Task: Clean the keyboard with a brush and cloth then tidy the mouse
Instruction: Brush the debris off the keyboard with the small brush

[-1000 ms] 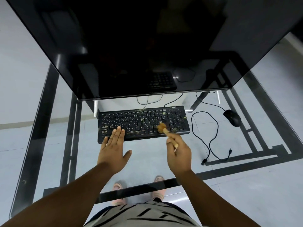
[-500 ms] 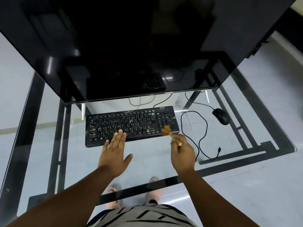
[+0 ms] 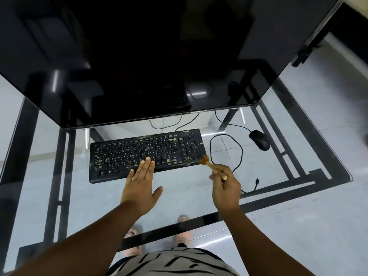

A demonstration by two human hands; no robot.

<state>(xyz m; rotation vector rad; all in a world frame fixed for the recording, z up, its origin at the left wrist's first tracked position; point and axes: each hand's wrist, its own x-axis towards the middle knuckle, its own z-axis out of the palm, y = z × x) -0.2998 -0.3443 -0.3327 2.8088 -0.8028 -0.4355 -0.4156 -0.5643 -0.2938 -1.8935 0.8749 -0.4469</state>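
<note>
On the glass desk [image 3: 199, 198], brushing step: left hand [image 3: 140, 185] flat, steadying soiled keyboard [image 3: 145, 154]; right hand [image 3: 225, 188] gripped brush [image 3: 211, 166] at its right edge; next, probably cloth, unseen

The support is a glass-topped table [image 3: 179, 198] with a black metal frame visible through the pane, and grey floor tiles below it. A black keyboard [image 3: 145, 154] lies flat on the glass, near the middle, its keys marked with pale smears. A black mouse [image 3: 259, 140] rests on the glass well to the right of the keyboard. The mouse cable [image 3: 240, 154] lies in a loose loop between the two, its plug end free on the glass. A large dark monitor [image 3: 159, 56] stands behind the keyboard.
</note>
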